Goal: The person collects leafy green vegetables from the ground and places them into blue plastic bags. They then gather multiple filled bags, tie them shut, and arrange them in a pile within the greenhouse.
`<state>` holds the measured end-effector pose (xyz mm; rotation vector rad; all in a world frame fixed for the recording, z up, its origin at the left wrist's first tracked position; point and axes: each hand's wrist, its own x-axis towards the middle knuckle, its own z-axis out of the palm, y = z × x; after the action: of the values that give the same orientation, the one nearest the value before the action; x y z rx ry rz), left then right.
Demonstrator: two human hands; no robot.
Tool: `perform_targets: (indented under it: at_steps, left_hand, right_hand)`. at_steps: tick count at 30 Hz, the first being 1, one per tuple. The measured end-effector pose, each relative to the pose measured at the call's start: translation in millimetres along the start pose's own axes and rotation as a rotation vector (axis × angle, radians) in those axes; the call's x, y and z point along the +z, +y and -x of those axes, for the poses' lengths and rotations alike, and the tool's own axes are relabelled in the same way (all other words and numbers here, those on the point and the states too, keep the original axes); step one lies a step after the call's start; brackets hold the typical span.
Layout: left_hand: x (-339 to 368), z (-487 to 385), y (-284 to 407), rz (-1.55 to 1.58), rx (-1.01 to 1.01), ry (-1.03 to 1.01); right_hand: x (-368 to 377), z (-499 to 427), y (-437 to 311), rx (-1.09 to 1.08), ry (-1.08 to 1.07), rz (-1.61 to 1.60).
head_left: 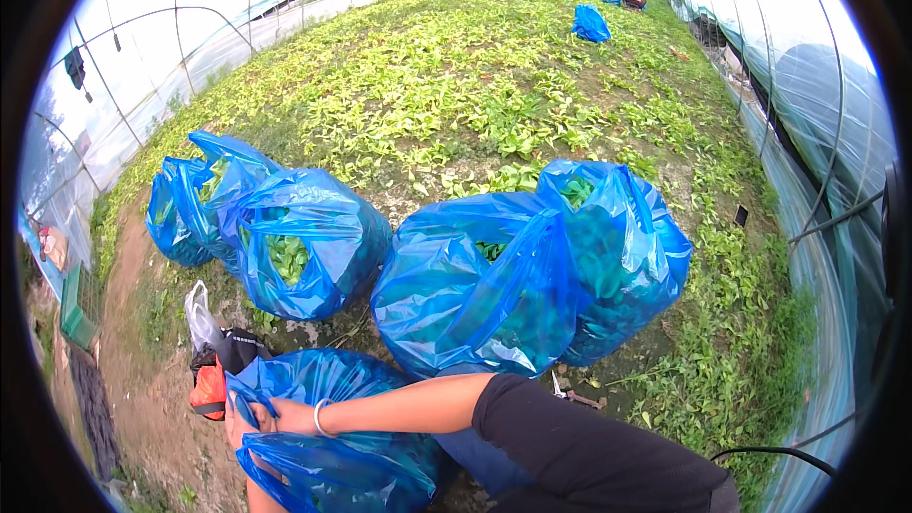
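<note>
A full blue plastic bag [356, 470] with green leaves showing through lies at the bottom, partly under my right forearm. My right hand [296, 417], with a white bracelet at the wrist, grips its gathered plastic on the left side. My left hand [237, 424] meets it there and holds the same bag's handle; the plastic partly hides its fingers. Just beyond stand more blue bags filled with leafy greens: a large bag [463, 299], another bag [620, 263] touching its right side, and a bag [313, 242] to the left whose mouth shows leaves.
Leafy plants [427, 85] cover the greenhouse ground. Left of my bag lie a clear plastic bag [203, 317] and an orange-and-black bundle [209, 388]. A small tool [570, 393] rests by my sleeve. Two people work far off near a blue bag [590, 23]. Plastic sheeting [819, 242] lines the right.
</note>
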<state>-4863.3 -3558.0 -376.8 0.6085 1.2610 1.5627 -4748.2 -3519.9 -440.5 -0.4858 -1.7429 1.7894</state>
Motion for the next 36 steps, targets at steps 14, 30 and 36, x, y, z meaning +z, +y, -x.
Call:
perform_targets:
  at_steps: [14,30,36]
  left_hand:
    - [16.0,-1.7,-20.7,-0.578,0.396,-0.332]
    - [-21.4,27.7,22.2,-1.115,0.479,-0.103]
    - [-37.9,-1.2,14.2,-0.338,-0.346,-0.445]
  right_hand:
    - [13.9,1.7,29.2,-0.003,-0.098,0.152]
    - [-16.4,14.5,-38.1,0.019,0.031,0.115]
    - [-20.0,15.4,-43.3,-0.813,-0.003,1.054]
